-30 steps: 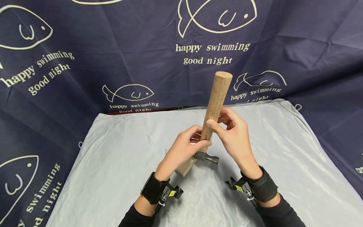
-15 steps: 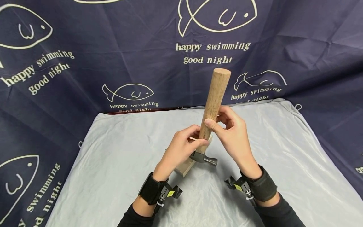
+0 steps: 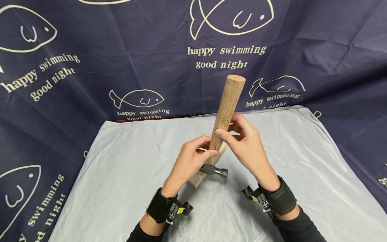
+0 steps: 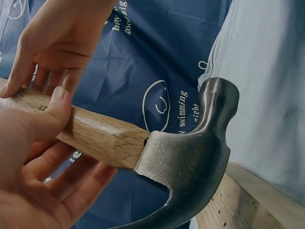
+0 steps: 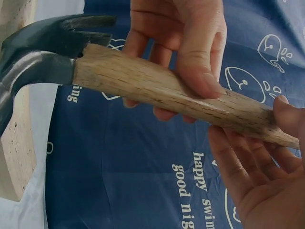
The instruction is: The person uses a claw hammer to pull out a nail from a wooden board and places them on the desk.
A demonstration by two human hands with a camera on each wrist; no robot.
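A claw hammer (image 3: 227, 107) with a wooden handle stands tilted, head down and handle end up, in the middle of the head view. Low on the handle, near the head, my left hand (image 3: 188, 159) grips it between thumb and fingers. My right hand (image 3: 249, 149) pinches the handle a little higher up. The dark metal hammer head (image 4: 186, 157) shows its round face and curved claw in the left wrist view. Beneath or behind it lies a pale wooden block (image 3: 198, 179), partly hidden by the left hand and hammer. Whether head and block touch, I cannot tell.
A light grey cloth (image 3: 130, 174) covers the table. Behind and at both sides hangs a dark blue curtain (image 3: 169, 60) printed with fish and lettering. Each wrist wears a black strap with a small camera (image 3: 182, 209).
The hammer has shifted slightly to the left, with both hands moving along on its handle. A thin upright nail-like thing left of the block, visible a second ago, is out of sight now.
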